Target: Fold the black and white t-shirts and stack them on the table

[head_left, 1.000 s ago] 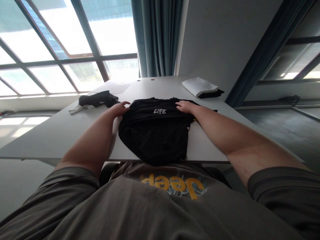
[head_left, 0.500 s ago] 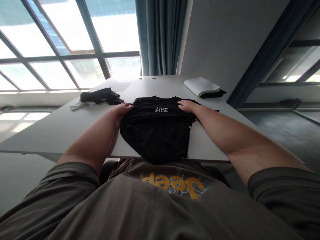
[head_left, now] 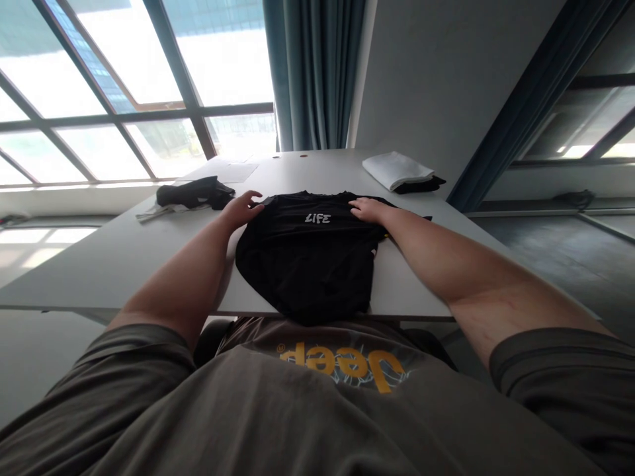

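A black T-shirt (head_left: 307, 264) with white lettering lies spread on the white table (head_left: 163, 264), its lower end hanging slightly over the edge in front of me. At its far left corner is my left hand (head_left: 244, 209), fingers apart, fingertips beside the fabric. My right hand (head_left: 367, 209) rests on the shirt's far right part with fingers stretched out flat. Part of the sleeve under my right forearm is hidden.
A crumpled dark and white cloth pile (head_left: 193, 194) lies on the table at the left. Folded white cloth (head_left: 397, 172) sits over a black one at the back right. Paper sheets (head_left: 241, 172) lie at the back left, near the windows.
My left hand has lifted a little and its fingers have spread apart at the shirt's corner. My right hand stays in place on the shirt. The view has shifted slightly.
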Demonstrator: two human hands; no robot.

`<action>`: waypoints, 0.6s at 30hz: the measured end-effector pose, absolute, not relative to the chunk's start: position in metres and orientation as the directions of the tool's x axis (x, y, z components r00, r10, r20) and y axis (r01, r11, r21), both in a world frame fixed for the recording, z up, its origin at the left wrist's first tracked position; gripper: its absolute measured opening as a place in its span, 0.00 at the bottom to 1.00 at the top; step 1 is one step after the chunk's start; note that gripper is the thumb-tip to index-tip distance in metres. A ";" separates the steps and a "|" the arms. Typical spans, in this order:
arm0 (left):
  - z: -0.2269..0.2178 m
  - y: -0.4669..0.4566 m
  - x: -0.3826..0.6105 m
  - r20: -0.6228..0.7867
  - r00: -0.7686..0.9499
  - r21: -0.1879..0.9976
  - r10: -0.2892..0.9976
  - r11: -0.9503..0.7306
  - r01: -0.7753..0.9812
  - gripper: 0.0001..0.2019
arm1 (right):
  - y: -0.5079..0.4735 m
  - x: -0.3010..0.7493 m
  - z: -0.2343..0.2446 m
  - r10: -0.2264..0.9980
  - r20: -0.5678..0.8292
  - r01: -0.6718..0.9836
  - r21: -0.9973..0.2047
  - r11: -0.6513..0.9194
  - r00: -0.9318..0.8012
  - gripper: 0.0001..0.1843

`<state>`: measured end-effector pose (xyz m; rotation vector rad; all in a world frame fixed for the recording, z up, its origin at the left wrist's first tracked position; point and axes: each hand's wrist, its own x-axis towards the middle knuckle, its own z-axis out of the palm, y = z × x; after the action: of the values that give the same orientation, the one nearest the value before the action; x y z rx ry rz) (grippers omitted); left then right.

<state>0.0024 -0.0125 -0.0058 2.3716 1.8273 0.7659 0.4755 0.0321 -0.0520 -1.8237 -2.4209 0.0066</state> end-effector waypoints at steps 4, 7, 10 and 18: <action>-0.002 -0.010 0.005 0.226 0.351 0.305 0.909 -0.408 0.860 0.36 | 0.034 0.477 -0.053 0.952 0.109 0.951 -0.087 0.297 -0.288 0.42; -0.004 -0.009 0.008 0.225 0.314 0.210 0.922 -0.360 0.909 0.30 | 0.035 0.477 -0.054 0.956 0.105 0.955 -0.088 0.282 -0.273 0.43; -0.010 -0.009 0.010 0.269 0.202 0.190 0.942 -0.257 0.948 0.22 | 0.035 0.476 -0.053 0.959 0.103 0.958 -0.087 0.273 -0.264 0.41; -0.013 -0.002 0.003 0.349 -0.071 0.279 0.935 -0.031 0.960 0.17 | 0.036 0.475 -0.054 0.960 0.108 0.961 -0.064 0.267 -0.259 0.37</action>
<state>0.0029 -0.0021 -0.0126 2.1776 2.2247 0.7282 0.4751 0.0363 -0.0539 -1.8291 -2.3981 -0.0217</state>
